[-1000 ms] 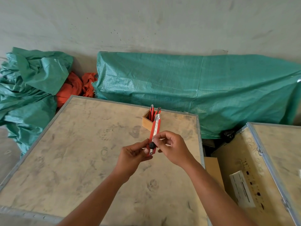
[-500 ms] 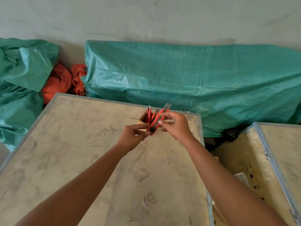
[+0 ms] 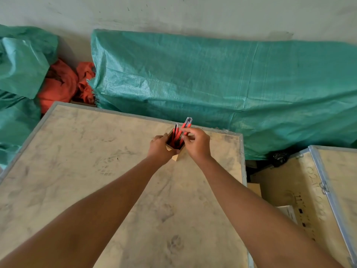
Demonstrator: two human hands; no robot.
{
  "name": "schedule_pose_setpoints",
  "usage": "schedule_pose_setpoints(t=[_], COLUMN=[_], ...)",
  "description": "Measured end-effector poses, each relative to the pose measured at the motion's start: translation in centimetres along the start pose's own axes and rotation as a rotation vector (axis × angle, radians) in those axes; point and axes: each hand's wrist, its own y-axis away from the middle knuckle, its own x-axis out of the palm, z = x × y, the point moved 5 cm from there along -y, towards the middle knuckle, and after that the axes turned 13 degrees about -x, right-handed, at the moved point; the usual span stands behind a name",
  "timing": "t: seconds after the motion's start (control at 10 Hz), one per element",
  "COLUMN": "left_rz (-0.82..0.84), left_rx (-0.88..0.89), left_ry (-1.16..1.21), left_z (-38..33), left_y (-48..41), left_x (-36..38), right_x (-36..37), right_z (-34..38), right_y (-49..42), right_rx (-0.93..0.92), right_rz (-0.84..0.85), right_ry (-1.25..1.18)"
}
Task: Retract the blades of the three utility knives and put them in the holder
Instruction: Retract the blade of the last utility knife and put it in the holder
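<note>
Right hand (image 3: pixel 197 145) pinches the light, rigid red utility knife (image 3: pixel 185 129) mid-body, lowering it into the wooden holder (image 3: pixel 174 151) on the worktop (image 3: pixel 96 161); left hand (image 3: pixel 160 147) grips the holder's side.

Handwritten digits on open crate lid (image 3: pixel 301 192) at right, blurred; nothing readable.

Pale scuffed wall (image 3: pixel 193 14) at back w/ green tarp (image 3: pixel 222 82) draped along its base, orange cloth (image 3: pixel 59 86) bunched at left, dusty plywood worktop (image 3: pixel 96 161) w/ metal edging, similar crate (image 3: pixel 309 190) on right.
</note>
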Motion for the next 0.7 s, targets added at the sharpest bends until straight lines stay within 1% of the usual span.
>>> schedule_pose_setpoints(t=[0.2, 0.3, 0.5, 0.7], left_rz=[-0.006, -0.004, -0.001, -0.045], left_rx=[0.023, 0.005, 0.021, 0.044], left_ry=[0.006, -0.010, -0.013, 0.028], left_z=[-0.1, -0.4, -1.2, -3.0], left_y=[0.2, 0.6, 1.9, 3.9], left_x=[0.1, -0.1, -0.5, -3.1], right_x=[1.0, 0.8, -0.1, -2.3], right_z=[0.0, 0.0, 0.3, 1.8], right_y=[1.4, 1.9, 2.5, 2.7], right_rx=[-0.063, -0.018, 0.007, 0.019], right_rz=[0.106, 0.130, 0.105, 0.060], right_ry=[0.097, 0.108, 0.079, 0.034])
